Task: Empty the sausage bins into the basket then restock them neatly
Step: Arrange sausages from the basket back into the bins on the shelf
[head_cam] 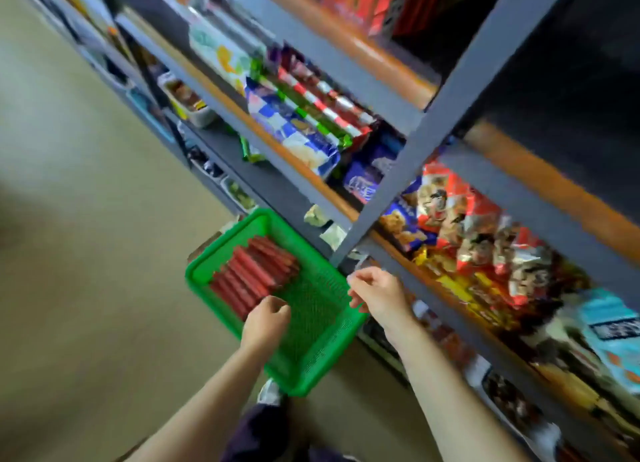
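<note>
On a beige floor [86, 219] beside grey metal shelves [446, 90] full of snack packets, the green basket [311, 323] holds red sausages [256, 271] at its far end, the left hand [265, 319] with curled fingers over them, while the right hand [375, 293] pinches the basket's rim.

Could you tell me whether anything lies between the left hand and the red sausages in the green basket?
Nothing visible does. The left hand is already at the near end of the sausages inside the open-topped green basket, while the right hand is off at the rim.
</note>
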The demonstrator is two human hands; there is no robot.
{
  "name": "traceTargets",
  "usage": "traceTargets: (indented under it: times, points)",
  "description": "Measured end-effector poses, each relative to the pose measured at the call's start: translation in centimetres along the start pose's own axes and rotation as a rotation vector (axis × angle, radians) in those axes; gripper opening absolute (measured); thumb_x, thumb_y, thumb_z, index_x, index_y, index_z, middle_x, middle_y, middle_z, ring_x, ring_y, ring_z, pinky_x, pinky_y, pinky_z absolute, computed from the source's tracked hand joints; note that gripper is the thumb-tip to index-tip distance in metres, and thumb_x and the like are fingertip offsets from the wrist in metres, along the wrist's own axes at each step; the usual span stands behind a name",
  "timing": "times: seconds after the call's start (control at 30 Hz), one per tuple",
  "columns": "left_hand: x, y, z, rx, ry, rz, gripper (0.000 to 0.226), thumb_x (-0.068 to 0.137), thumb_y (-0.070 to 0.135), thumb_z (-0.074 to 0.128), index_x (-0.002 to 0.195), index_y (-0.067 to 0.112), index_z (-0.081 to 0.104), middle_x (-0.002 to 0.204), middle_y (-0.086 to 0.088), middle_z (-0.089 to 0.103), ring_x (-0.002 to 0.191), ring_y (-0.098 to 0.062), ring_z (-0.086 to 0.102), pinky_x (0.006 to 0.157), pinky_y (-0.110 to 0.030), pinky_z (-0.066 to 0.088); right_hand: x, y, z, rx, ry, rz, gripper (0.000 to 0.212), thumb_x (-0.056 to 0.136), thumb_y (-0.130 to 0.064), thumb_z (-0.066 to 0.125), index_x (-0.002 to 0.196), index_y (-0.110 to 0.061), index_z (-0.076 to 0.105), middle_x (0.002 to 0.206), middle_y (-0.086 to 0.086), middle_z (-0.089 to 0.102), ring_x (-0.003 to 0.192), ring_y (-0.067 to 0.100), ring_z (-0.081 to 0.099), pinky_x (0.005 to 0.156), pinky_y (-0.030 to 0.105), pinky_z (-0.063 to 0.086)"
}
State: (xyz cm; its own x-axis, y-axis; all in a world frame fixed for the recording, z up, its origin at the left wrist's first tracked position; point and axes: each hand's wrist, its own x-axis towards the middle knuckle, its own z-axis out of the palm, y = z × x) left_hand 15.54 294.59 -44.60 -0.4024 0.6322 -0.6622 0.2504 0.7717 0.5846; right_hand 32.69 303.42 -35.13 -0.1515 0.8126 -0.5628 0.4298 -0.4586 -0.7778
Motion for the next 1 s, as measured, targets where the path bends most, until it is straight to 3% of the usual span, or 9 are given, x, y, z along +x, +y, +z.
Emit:
traceTargets:
  times: [0.1,0.17,0.23,0.33,0.4,0.53,0.67,0.8,1.0]
  points:
    - [3.2,-6.8,-1.3,0.001,0.015,-0.146,0.011,0.089,0.024,0.055,0.095,0.021,0.063,0.099,-0.011,0.073,0.087,-0.027,0.069,0.080,-0.034,0.054,4.7,7.0,6.4,-0.123,-0.087,0.158,0.017,0.091,-0.007,0.061,0.077,-0.016,0.057,0.062,0.002,0.058,0.038,0.003,0.051,0.041,0.018,0.036]
    - [5.3,-10.1,-1.7,-0.019,0.060,-0.203,0.024,0.090,0.022,0.056,0.111,0.015,0.064,0.104,-0.011,0.071,0.091,-0.027,0.068,0.079,-0.032,0.050,7.1,10.8,9.9,-0.199,-0.145,0.223,0.018,0.090,-0.007,0.061,0.075,-0.016,0.057,0.062,0.002,0.059,0.037,0.002,0.051,0.043,0.019,0.036]
    - [7.4,-12.9,-1.9,-0.039,0.120,-0.235,0.044,0.090,0.021,0.058,0.133,0.015,0.053,0.119,-0.013,0.063,0.106,-0.028,0.062,0.086,-0.033,0.047,9.1,13.7,13.0,-0.265,-0.220,0.256,0.017,0.089,-0.006,0.062,0.077,-0.016,0.057,0.065,0.003,0.060,0.040,0.004,0.053,0.044,0.021,0.037]
    - [10.1,-15.6,-1.6,-0.111,0.172,-0.209,0.070,0.089,0.020,0.061,0.151,0.019,0.029,0.137,-0.014,0.050,0.122,-0.030,0.052,0.098,-0.039,0.045,12.1,16.2,16.9,-0.351,-0.274,0.228,0.014,0.088,-0.005,0.064,0.082,-0.016,0.058,0.076,0.005,0.060,0.056,0.011,0.054,0.046,0.019,0.041]
    - [11.6,-16.7,-1.2,-0.211,0.202,-0.173,0.074,0.091,0.018,0.062,0.154,0.023,0.023,0.134,-0.008,0.052,0.119,-0.026,0.055,0.095,-0.035,0.045,14.4,17.0,18.8,-0.413,-0.226,0.126,0.017,0.084,-0.003,0.068,0.096,-0.011,0.060,0.089,0.006,0.058,0.073,0.015,0.054,0.061,0.023,0.044]
    - [14.0,-19.2,-0.4,-0.336,0.295,-0.155,0.076,0.092,0.016,0.064,0.151,0.037,0.022,0.100,0.003,0.064,0.086,-0.024,0.069,0.081,-0.046,0.057,18.4,16.5,20.9,-0.539,-0.110,-0.085,0.050,0.076,-0.001,0.073,0.122,-0.002,0.053,0.112,0.011,0.052,0.098,0.021,0.049,0.086,0.023,0.036]
    - [14.3,-20.4,0.0,-0.447,0.321,-0.139,0.067,0.090,0.011,0.067,0.144,0.036,0.036,0.085,-0.003,0.070,0.067,-0.018,0.070,0.062,-0.033,0.059,21.1,15.9,23.5,-0.680,-0.081,-0.186,0.069,0.076,-0.013,0.075,0.136,-0.004,0.043,0.133,0.019,0.049,0.117,0.032,0.050,0.102,0.034,0.036]
    - [14.5,-20.8,-0.2,-0.634,0.208,-0.259,0.028,0.093,0.016,0.068,0.117,0.003,0.062,0.085,-0.012,0.073,0.057,-0.020,0.066,0.051,-0.028,0.051,23.0,15.9,26.7,-0.891,-0.095,-0.210,0.082,0.078,-0.037,0.077,0.142,-0.006,0.036,0.140,0.019,0.043,0.130,0.035,0.040,0.107,0.037,0.030]
    - [15.0,-21.8,-0.5,-0.658,0.145,-0.271,0.023,0.089,0.023,0.072,0.102,0.005,0.068,0.083,-0.011,0.074,0.056,-0.019,0.066,0.047,-0.019,0.044,24.6,15.9,28.3,-0.943,0.026,-0.179,0.087,0.069,-0.047,0.082,0.134,-0.006,0.041,0.136,0.019,0.045,0.127,0.035,0.041,0.103,0.039,0.036]
